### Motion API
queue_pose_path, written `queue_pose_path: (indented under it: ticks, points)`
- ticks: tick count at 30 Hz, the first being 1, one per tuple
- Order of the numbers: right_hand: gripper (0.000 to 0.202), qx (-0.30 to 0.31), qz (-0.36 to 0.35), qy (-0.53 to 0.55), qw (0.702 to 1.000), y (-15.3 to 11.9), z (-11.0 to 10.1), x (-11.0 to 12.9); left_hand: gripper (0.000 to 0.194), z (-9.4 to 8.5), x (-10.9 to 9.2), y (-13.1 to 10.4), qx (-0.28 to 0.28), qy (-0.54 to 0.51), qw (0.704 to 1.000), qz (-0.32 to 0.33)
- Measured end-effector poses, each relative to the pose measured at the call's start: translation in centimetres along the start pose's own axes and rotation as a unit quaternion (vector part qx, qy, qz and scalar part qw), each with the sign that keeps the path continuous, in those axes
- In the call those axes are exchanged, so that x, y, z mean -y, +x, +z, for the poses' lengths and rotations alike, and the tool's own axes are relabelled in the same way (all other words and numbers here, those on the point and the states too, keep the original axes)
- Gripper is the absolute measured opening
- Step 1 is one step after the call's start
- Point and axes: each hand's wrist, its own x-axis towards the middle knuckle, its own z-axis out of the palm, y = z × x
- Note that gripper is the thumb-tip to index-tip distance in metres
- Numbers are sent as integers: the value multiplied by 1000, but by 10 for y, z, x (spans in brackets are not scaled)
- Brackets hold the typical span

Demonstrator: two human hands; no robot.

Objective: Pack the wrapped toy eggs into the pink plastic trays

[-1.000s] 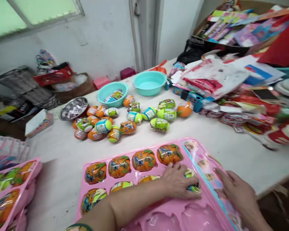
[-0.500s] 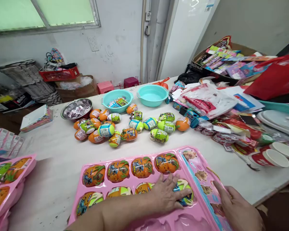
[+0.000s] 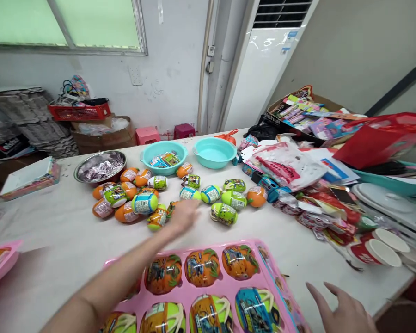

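My left hand (image 3: 186, 216) is stretched out over the table among loose toy eggs, partly hiding an orange egg and close to a green egg with a blue wrapper (image 3: 190, 193). Motion blurs its fingers, so I cannot see whether it holds anything. Below the forearm lies a pink plastic tray (image 3: 263, 249) with orange eggs (image 3: 203, 267) in its back row and eggs in mixed colours, one a blue-wrapped egg (image 3: 256, 309), in the row nearer me. My right hand (image 3: 348, 311) is apart from the tray's right edge, thumb and fingers spread, holding nothing.
Turquoise basins (image 3: 215, 152) and a metal bowl of small packets (image 3: 102, 167) stand behind the loose eggs. At right are plastic bags (image 3: 287, 164), paper cups (image 3: 381, 252) and a box of packaged goods (image 3: 308, 115). Another pink tray (image 3: 3, 263) is at left.
My left hand has left the egg in the tray and moved forward to the loose eggs. My right hand has let go of the tray's right edge. The view has shifted.
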Motion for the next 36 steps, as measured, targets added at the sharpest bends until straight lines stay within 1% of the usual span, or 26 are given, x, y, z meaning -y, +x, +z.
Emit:
queue_pose_path:
  ticks: [1,3,4,5,7,9,12,13,15,17,19,20,21,23,25,26,27,28,29,30,31,32,33,34,35,36]
  points:
    - [54,-5,-11,4,1000,10,5,11,43,-18,35,23,0,50,994,-93]
    - [56,-19,-51,36,998,38,19,46,48,-48,100,62,11,86,982,-167]
    - [54,-27,-77,62,995,55,26,68,53,-58,126,77,27,95,977,-189]
    - [51,-33,-107,93,989,74,35,94,60,-65,147,90,48,98,975,-196]
    - [43,-32,-176,161,971,114,56,150,76,-66,175,108,99,100,970,-200]
    - [35,-16,-245,210,946,151,82,208,90,-56,187,119,142,99,965,-198]
    - [29,33,-312,218,924,196,127,289,95,-30,186,119,166,103,961,-195]
    - [30,56,-321,205,923,207,142,313,95,-21,182,114,165,105,962,-191]
    - [40,125,-331,164,921,225,168,356,92,-3,171,100,158,109,964,-182]
    - [53,205,-340,116,911,236,187,388,85,15,159,83,134,122,968,-173]
    - [63,259,-339,80,901,241,200,409,78,31,151,69,87,150,972,-157]
    - [68,273,-331,66,901,241,205,416,76,37,148,64,66,162,974,-146]
    - [72,281,-320,53,903,240,208,420,75,40,148,61,53,167,975,-137]
    - [77,296,-265,36,917,236,210,424,75,39,151,58,58,145,979,-128]
    - [76,320,-193,27,927,233,205,421,76,27,158,56,67,72,987,-128]
    - [76,325,-150,36,933,232,199,418,76,17,162,53,51,15,990,-132]
    - [78,319,-106,60,940,232,190,413,78,7,166,48,21,-55,989,-138]
    - [80,298,-63,101,947,231,179,407,79,-4,169,40,-18,-139,979,-144]
    - [82,271,-25,160,949,228,165,400,80,-16,170,29,-58,-238,958,-151]
    - [82,249,12,241,938,223,150,392,79,-27,170,16,-95,-343,921,-157]
    - [80,245,43,338,908,213,133,383,78,-36,167,-1,-121,-447,871,-163]
    - [77,266,69,435,857,197,116,374,76,-44,162,-19,-137,-540,813,-170]
    - [72,309,94,525,787,176,99,366,75,-49,156,-39,-144,-616,753,-179]
    - [68,359,125,596,707,150,83,358,72,-51,147,-61,-147,-672,700,-191]
    - [64,403,160,644,630,119,69,351,69,-49,139,-82,-149,-709,658,-206]
    - [61,437,200,673,563,86,56,345,65,-46,129,-104,-149,-732,626,-226]
